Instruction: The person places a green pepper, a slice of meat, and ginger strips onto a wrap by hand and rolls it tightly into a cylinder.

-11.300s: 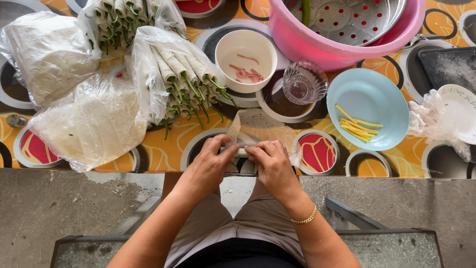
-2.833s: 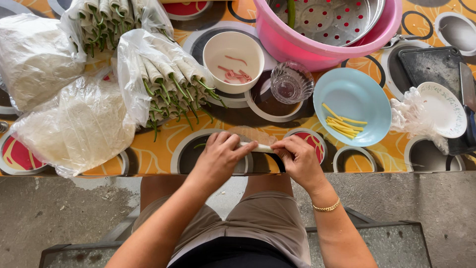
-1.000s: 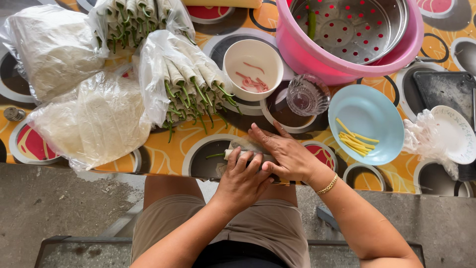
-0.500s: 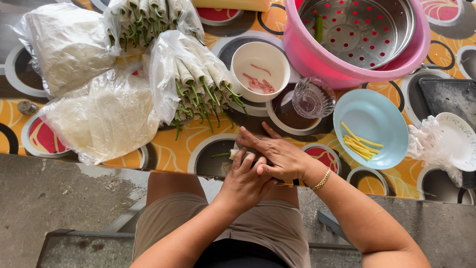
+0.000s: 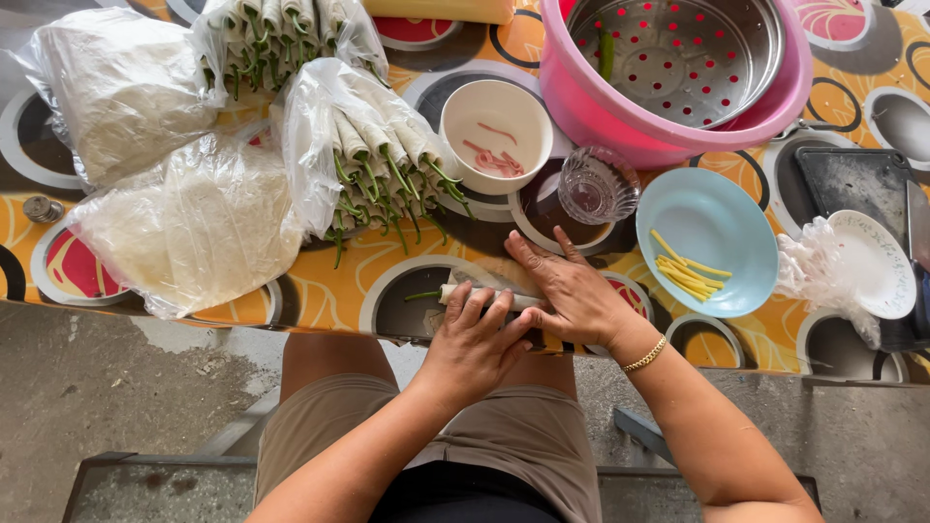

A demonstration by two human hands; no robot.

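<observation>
— Roll (image 5: 455, 292): where is it seen from the head view?
— At the table (image 5: 320, 291) edge, six o'clock of the white bowl (image 5: 496, 123).
— How is it gripped?
— It is pressed flat under the left hand (image 5: 472, 341) and right hand (image 5: 572, 295), fingers spread.

Bagged rolls (image 5: 373, 145), glass (image 5: 598, 184), blue plate (image 5: 712, 240) crowd ahead — sideways free.

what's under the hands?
A white wrapped roll with a green stem poking out, under the left hand and right hand. Its right end is covered.
</observation>
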